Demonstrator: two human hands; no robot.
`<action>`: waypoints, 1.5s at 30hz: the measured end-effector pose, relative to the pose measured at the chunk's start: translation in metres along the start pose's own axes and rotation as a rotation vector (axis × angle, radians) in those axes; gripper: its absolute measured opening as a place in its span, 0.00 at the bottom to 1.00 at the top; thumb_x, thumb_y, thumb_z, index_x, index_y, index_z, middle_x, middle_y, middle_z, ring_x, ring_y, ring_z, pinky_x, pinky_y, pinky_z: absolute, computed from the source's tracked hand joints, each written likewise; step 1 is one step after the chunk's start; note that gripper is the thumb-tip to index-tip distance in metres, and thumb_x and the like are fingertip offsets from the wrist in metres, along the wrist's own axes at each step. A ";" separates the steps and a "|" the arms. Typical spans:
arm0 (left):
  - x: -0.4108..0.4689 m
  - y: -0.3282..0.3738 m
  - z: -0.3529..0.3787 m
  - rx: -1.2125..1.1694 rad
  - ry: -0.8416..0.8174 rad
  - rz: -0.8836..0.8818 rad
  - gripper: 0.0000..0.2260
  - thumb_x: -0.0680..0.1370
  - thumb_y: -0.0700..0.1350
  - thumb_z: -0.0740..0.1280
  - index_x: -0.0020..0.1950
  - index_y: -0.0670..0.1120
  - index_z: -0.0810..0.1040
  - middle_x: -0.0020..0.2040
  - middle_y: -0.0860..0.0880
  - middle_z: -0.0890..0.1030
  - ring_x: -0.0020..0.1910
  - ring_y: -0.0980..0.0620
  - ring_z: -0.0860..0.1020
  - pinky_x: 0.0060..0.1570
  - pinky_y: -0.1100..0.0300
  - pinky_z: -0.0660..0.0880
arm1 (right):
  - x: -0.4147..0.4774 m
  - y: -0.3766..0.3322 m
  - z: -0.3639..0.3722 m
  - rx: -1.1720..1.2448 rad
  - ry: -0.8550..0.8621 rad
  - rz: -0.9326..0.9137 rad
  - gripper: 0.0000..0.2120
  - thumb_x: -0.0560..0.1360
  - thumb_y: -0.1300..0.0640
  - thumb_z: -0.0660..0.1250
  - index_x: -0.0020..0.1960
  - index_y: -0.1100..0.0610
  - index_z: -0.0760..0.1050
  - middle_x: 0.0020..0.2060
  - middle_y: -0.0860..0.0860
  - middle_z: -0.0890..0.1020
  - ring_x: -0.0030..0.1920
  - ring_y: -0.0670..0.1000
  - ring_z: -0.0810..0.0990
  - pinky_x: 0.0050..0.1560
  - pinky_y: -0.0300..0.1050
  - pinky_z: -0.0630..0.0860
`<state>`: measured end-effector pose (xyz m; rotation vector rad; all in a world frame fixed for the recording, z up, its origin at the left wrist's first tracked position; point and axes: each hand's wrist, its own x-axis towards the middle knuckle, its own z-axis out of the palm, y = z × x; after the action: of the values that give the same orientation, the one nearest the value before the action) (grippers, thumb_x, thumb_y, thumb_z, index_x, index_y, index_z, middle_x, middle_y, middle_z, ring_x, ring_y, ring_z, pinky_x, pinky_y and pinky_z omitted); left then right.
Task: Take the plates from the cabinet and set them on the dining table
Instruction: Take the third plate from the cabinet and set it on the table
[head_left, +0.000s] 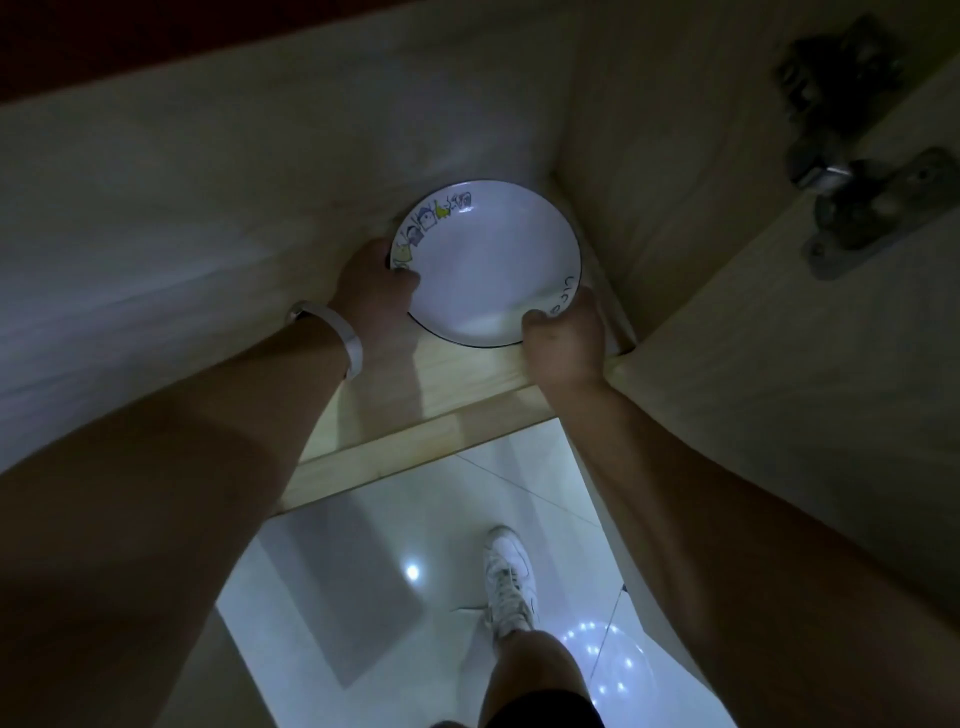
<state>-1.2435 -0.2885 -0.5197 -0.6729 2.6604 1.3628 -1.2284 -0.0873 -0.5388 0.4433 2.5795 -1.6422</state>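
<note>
A white plate (485, 260) with a dark rim and small cartoon drawings along its edge lies on the pale wooden cabinet shelf (415, 400), in the shelf's right back corner. My left hand (376, 291) grips the plate's left edge, thumb on top of the rim. My right hand (563, 340) grips the plate's near right edge, fingers curled over the rim. I cannot tell whether other plates lie under it. The dining table is out of view.
The open cabinet door (779, 364) with its metal hinge (872, 208) stands close on the right. The cabinet's side wall (649, 156) is just right of the plate. Below the shelf is a glossy tiled floor (389, 571), with my leg and white shoe (509, 577).
</note>
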 end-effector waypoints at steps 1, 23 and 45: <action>-0.003 -0.001 -0.003 -0.007 -0.002 0.001 0.11 0.73 0.37 0.63 0.54 0.38 0.79 0.50 0.42 0.81 0.49 0.46 0.78 0.41 0.61 0.69 | -0.004 0.000 -0.001 0.022 -0.008 -0.008 0.14 0.71 0.68 0.65 0.57 0.67 0.72 0.44 0.52 0.77 0.41 0.50 0.75 0.30 0.25 0.66; -0.285 0.018 -0.087 -0.465 0.029 -0.181 0.14 0.75 0.33 0.63 0.54 0.49 0.78 0.51 0.48 0.83 0.52 0.44 0.81 0.53 0.41 0.79 | -0.225 -0.050 -0.137 0.033 -0.261 -0.028 0.14 0.68 0.61 0.66 0.50 0.47 0.73 0.40 0.42 0.82 0.41 0.45 0.81 0.37 0.45 0.80; -0.550 0.173 -0.202 -0.751 -0.119 0.092 0.22 0.67 0.39 0.64 0.49 0.67 0.79 0.51 0.57 0.85 0.51 0.49 0.83 0.46 0.45 0.82 | -0.462 -0.205 -0.359 0.176 -0.139 -0.063 0.21 0.68 0.56 0.65 0.59 0.41 0.72 0.44 0.37 0.83 0.43 0.41 0.83 0.35 0.38 0.80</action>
<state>-0.7936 -0.1696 -0.1232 -0.4854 2.0583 2.3603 -0.8018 0.0550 -0.1120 0.2478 2.3840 -1.8587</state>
